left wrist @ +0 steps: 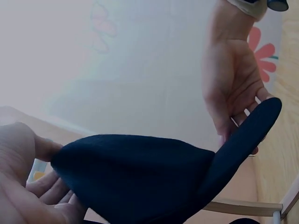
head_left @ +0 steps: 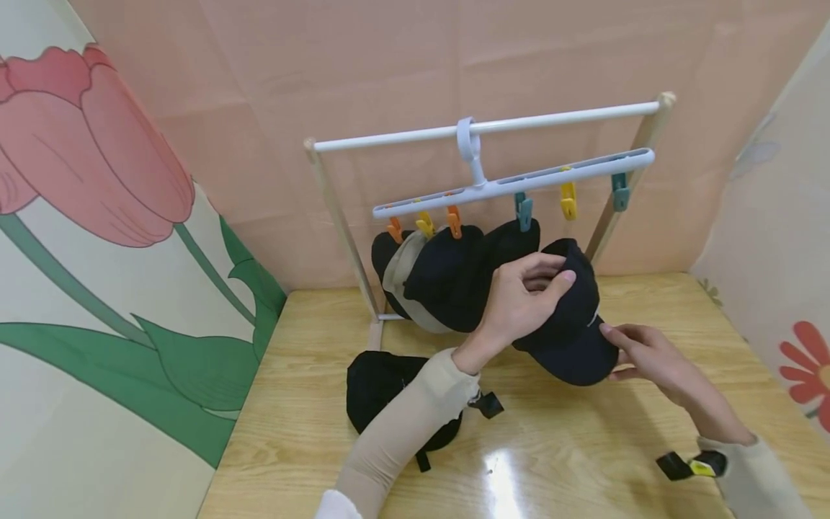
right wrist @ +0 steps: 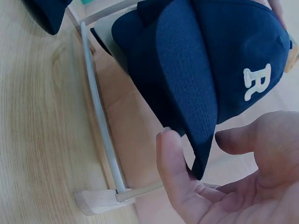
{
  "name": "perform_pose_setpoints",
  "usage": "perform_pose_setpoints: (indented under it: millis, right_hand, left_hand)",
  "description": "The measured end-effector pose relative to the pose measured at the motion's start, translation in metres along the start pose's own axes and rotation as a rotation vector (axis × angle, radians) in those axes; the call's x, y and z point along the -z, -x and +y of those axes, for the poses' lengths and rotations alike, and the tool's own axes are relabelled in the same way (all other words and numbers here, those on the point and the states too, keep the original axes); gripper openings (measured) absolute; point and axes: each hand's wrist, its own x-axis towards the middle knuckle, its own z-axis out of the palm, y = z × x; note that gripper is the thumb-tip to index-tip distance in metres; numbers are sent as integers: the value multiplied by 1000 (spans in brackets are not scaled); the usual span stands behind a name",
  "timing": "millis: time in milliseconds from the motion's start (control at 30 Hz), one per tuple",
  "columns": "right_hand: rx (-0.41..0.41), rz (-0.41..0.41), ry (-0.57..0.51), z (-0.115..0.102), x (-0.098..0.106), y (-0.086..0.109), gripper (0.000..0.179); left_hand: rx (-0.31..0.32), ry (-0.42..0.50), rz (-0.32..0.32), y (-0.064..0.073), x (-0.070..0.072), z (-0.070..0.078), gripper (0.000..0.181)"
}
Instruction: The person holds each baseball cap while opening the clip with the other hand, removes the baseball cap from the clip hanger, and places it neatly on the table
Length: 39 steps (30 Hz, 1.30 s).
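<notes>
A navy baseball cap [head_left: 567, 310] is held in front of the rack, its brim pointing down to the right. My left hand [head_left: 521, 295] pinches the crown's upper edge; in the left wrist view, thumb and fingers of that hand [left wrist: 23, 177] lie on either side of the cloth. At the brim, my right hand [head_left: 655, 360] has its thumb on one face and fingers on the other. A white letter R [right wrist: 258, 81] shows on the cap front in the right wrist view. Above hang a yellow clip [head_left: 568, 202] and a teal clip [head_left: 619, 193], both without a cap.
A pale blue hanger bar [head_left: 512, 184] hangs from the rack's rail [head_left: 564, 117]. Several caps [head_left: 447, 277] hang on its orange, yellow and teal clips. Another black cap [head_left: 376, 382] lies on the wooden table [head_left: 292, 432], partly behind my left forearm.
</notes>
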Motion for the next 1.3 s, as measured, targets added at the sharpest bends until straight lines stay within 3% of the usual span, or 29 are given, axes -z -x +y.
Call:
perform_pose_setpoints:
  millis: [233, 467, 800, 1133, 1300]
  right_hand:
    - [23, 4, 33, 2, 5, 3, 69]
    - [32, -41, -12, 3, 8, 9, 66]
    - [23, -23, -10, 2, 6, 22, 70]
    - [27, -14, -12, -2, 18, 31, 70]
    - [49, -13, -52, 0, 25, 35, 50]
  left_hand:
    - [96, 7, -97, -1, 3, 3, 33]
    - [149, -18, -186, -1, 7, 7, 39]
    - [111, 53, -202, 4, 14, 15, 27]
    - [114, 111, -202, 5, 18, 26, 25]
    - [125, 176, -222, 6, 21, 31, 24]
